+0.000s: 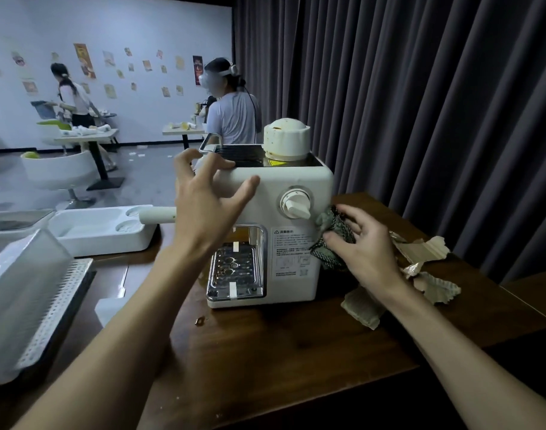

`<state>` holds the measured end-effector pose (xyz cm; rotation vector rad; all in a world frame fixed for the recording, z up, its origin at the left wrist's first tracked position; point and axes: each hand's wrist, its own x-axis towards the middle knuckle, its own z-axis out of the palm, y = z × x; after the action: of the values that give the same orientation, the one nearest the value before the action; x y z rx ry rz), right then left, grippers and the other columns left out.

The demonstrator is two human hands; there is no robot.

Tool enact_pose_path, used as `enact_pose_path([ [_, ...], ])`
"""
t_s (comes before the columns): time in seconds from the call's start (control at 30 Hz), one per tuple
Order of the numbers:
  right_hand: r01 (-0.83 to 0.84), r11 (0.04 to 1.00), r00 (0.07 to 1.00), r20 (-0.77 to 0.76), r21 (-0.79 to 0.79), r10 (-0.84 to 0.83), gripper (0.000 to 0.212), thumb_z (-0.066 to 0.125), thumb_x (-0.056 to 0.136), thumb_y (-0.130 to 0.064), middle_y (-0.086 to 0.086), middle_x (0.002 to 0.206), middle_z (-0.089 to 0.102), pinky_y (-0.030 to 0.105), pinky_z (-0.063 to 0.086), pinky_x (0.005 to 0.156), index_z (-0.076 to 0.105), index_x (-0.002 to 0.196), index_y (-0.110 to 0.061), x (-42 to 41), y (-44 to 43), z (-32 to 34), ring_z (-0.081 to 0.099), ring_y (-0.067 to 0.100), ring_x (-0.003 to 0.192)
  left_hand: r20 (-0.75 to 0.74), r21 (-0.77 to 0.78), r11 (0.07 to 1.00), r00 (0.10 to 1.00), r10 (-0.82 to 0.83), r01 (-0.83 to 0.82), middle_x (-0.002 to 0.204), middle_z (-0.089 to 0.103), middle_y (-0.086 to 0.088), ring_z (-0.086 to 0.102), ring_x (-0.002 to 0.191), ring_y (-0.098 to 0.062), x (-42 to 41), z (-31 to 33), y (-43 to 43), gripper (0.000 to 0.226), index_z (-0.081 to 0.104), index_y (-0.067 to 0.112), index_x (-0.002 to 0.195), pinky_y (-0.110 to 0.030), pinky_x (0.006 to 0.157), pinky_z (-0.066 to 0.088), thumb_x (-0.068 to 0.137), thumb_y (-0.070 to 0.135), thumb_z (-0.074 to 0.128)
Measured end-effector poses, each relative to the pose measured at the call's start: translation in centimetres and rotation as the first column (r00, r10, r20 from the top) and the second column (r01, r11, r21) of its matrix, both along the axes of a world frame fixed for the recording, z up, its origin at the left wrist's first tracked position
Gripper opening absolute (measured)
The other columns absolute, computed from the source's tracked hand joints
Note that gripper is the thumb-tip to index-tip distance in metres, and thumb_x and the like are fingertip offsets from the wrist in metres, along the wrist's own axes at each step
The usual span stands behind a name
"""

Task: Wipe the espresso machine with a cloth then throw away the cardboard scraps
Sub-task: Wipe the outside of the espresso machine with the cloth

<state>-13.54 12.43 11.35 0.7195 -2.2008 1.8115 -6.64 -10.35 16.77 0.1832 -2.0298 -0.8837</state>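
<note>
Dim room light reaches my feed, brightest on the pale wall (141,26) at 10 o'clock, while the curtain (420,88) at 2 o'clock reads dark grey. Glare glints off the clear front panel (236,268) of the espresso machine (281,181). Wide-angle bending stretches the edges – the white container (23,290) at 8 o'clock is blurred.

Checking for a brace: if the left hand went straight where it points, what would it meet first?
The espresso machine, at its upper front edge; the left hand may be touching it, depth unclear.
</note>
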Motion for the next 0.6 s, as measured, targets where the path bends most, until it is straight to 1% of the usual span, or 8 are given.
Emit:
enact_pose_path([
  [0.03, 0.0, 1.0, 1.0, -0.003, -0.016, -0.001, 0.056, 0.072, 0.085, -0.01, 0.001, 0.135, 0.057, 0.023, 0.042, 0.104, 0.052, 0.137, -0.015, -0.2, 0.0, 0.5, 0.049, 0.016, 0.128, 0.009, -0.009, 1.0, 1.0, 0.021, -0.021, 0.139, 0.036, -0.01, 0.047, 0.126, -0.025, 0.1, -0.1, 0.1, 0.038, 0.063, 0.025, 0.105, -0.036, 0.107, 0.042, 0.08, 0.053, 0.072],
  [0.1, 0.009, 0.998, 1.0, -0.025, -0.054, -0.01, 0.054, 0.072, 0.084, -0.008, 0.001, 0.131, 0.06, 0.034, 0.049, 0.102, 0.055, 0.135, -0.014, -0.9, -0.2, 1.7, 0.056, 0.016, 0.123, 0.056, -0.047, 0.992, 0.991, 0.123, -0.12, 0.146, 0.03, -0.01, 0.037, 0.135, -0.033, 0.3, -0.2, 1.0, 0.039, 0.061, 0.033, 0.113, -0.048, 0.112, 0.036, 0.083, 0.057, 0.068],
  [0.17, 0.005, 0.998, 0.999, -0.039, -0.067, -0.007, 0.052, 0.07, 0.084, -0.007, 0.003, 0.13, 0.062, 0.042, 0.049, 0.102, 0.058, 0.133, -0.015, -1.7, -0.1, 2.9, 0.058, 0.016, 0.121, 0.138, -0.072, 0.979, 0.97, 0.2, -0.191, 0.153, 0.02, -0.012, 0.023, 0.143, -0.037, 0.5, -0.4, 2.3, 0.044, 0.055, 0.044, 0.128, -0.059, 0.113, 0.031, 0.087, 0.06, 0.062],
  [0.23, -0.026, 0.997, 0.999, -0.027, -0.076, 0.024, 0.051, 0.068, 0.084, -0.001, 0.004, 0.125, 0.065, 0.039, 0.052, 0.099, 0.058, 0.133, -0.013, -2.3, 0.0, 3.6, 0.063, 0.013, 0.113, 0.194, -0.097, 0.975, 0.957, 0.216, -0.2, 0.159, 0.012, -0.015, 0.01, 0.148, -0.039, 0.4, -0.5, 3.6, 0.049, 0.048, 0.05, 0.135, -0.064, 0.115, 0.024, 0.089, 0.062, 0.056],
  [0.3, -0.067, 0.995, 0.998, -0.022, -0.078, 0.065, 0.054, 0.068, 0.084, 0.003, 0.005, 0.121, 0.067, 0.031, 0.054, 0.092, 0.057, 0.134, -0.012, -2.5, 0.0, 3.8, 0.065, 0.01, 0.106, 0.212, -0.069, 0.974, 0.951, 0.224, -0.214, 0.161, 0.01, -0.017, 0.003, 0.15, -0.041, 0.0, -0.2, 4.5, 0.046, 0.052, 0.047, 0.133, -0.065, 0.117, 0.019, 0.09, 0.062, 0.054],
  [0.43, -0.101, 0.99, 0.994, -0.039, -0.098, 0.098, 0.055, 0.069, 0.081, 0.006, 0.004, 0.117, 0.068, 0.024, 0.054, 0.086, 0.057, 0.133, -0.009, -2.5, -0.3, 3.4, 0.066, 0.009, 0.104, 0.147, 0.056, 0.97, 0.963, 0.226, -0.236, 0.159, 0.022, -0.015, 0.007, 0.148, -0.041, -0.7, 0.3, 5.2, 0.033, 0.061, 0.036, 0.113, -0.065, 0.115, 0.018, 0.089, 0.058, 0.056],
  [0.53, -0.123, 0.989, 0.99, -0.075, -0.088, 0.116, 0.053, 0.069, 0.08, 0.007, -0.002, 0.112, 0.069, 0.018, 0.052, 0.081, 0.059, 0.13, -0.01, -2.1, -0.4, 3.5, 0.066, 0.002, 0.098, 0.103, 0.063, 0.973, 0.971, 0.214, -0.221, 0.151, 0.035, -0.014, 0.013, 0.146, -0.042, -1.1, 0.1, 4.1, 0.042, 0.062, 0.033, 0.107, -0.054, 0.118, 0.011, 0.081, 0.063, 0.049],
  [0.6, -0.14, 0.988, 0.987, -0.087, -0.062, 0.135, 0.053, 0.07, 0.079, 0.007, -0.002, 0.113, 0.068, 0.023, 0.054, 0.085, 0.06, 0.128, -0.011, -1.5, -0.5, 3.5, 0.065, 0.004, 0.101, 0.072, 0.082, 0.979, 0.981, 0.182, -0.188, 0.144, 0.042, -0.014, 0.018, 0.143, -0.041, -1.1, 0.3, 2.8, 0.047, 0.062, 0.031, 0.102, -0.051, 0.12, 0.011, 0.077, 0.067, 0.047],
])
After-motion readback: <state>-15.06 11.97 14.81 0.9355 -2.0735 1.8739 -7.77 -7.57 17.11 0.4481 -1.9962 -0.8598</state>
